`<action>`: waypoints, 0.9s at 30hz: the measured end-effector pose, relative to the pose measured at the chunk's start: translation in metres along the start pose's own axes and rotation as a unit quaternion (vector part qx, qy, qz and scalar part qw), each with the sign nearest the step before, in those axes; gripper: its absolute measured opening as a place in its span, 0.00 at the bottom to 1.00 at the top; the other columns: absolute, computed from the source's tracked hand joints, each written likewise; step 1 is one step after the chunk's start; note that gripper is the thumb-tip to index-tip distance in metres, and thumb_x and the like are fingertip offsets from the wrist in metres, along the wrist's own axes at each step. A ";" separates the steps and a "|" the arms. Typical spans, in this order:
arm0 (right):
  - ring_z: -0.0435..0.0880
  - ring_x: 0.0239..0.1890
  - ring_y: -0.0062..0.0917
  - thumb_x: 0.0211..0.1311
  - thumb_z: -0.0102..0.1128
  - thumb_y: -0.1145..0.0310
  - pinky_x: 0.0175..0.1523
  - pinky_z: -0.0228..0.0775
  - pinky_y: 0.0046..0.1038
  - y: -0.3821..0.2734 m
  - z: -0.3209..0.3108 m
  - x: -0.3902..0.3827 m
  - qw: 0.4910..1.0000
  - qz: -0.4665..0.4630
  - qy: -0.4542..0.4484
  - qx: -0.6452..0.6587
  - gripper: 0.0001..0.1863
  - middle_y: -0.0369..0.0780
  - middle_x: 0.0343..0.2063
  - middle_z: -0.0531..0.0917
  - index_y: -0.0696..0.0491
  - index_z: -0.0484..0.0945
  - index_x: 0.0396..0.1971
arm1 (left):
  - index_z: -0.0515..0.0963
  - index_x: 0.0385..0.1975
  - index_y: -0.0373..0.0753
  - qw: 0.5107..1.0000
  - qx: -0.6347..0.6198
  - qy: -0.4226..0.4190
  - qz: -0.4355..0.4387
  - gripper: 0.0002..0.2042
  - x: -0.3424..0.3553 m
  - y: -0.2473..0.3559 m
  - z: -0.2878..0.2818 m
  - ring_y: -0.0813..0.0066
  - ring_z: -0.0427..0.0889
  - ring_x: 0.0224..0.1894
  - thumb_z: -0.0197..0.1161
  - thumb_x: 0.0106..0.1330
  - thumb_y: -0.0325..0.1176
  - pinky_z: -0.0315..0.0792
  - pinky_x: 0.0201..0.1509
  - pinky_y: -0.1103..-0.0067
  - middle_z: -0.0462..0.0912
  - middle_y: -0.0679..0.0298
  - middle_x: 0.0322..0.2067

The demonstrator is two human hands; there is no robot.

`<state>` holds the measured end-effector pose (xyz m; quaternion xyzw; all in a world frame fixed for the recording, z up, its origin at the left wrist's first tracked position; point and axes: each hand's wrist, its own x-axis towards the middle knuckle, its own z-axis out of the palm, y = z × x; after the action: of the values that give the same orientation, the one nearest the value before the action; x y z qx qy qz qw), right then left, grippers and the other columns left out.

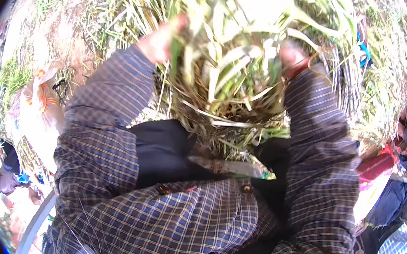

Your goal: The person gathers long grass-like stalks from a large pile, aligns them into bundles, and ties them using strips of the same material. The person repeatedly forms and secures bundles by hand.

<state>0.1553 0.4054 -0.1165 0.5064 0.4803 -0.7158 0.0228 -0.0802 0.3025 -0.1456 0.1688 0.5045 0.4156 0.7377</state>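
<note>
Grass (228, 76) forms a loose bunch between the hands, the left hand (159, 42) at one side and the right hand (293, 59) at the other; blur hides whether either grips it. A pale bag (42, 118) lies left of the left hand, nearer the body.

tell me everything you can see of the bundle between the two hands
The bundle is a loose tangle of long, flat leaves and stalks, plant matter by its look, pale green to straw yellow, browner low down. Glare washes out its top and parts are blurred. It sits ahead of the torso, between the left hand and right hand; blur hides how firmly either holds it.
</note>
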 end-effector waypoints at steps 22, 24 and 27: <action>0.74 0.41 0.31 0.56 0.38 0.45 0.44 0.69 0.33 0.072 0.017 0.057 0.918 -0.054 -0.087 0.383 0.30 0.43 0.46 0.71 0.52 0.62 0.51 | 0.66 0.43 0.36 0.994 -0.098 -0.055 0.000 0.27 0.011 -0.014 -0.064 0.69 0.75 0.37 0.33 0.61 0.55 0.73 0.34 0.78 0.73 0.53 0.40; 0.74 0.41 0.31 0.56 0.38 0.46 0.43 0.69 0.33 0.078 0.023 0.064 0.913 -0.046 -0.071 0.400 0.30 0.43 0.46 0.71 0.52 0.62 0.51 | 0.66 0.43 0.36 0.992 -0.051 0.113 0.012 0.27 0.014 -0.022 -0.068 0.70 0.75 0.37 0.33 0.61 0.55 0.73 0.33 0.78 0.73 0.53 0.40; 0.75 0.41 0.31 0.56 0.38 0.47 0.43 0.69 0.33 0.076 0.035 0.077 0.963 -0.027 -0.019 0.268 0.29 0.43 0.45 0.71 0.53 0.62 0.51 | 0.67 0.43 0.37 0.968 -0.033 0.246 0.021 0.28 0.026 -0.038 -0.066 0.70 0.75 0.36 0.32 0.61 0.56 0.73 0.32 0.79 0.73 0.53 0.40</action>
<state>0.1326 0.3747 -0.2235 0.4670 0.2839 -0.8283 -0.1233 -0.1181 0.2890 -0.2152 0.0475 0.6533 0.4757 0.5871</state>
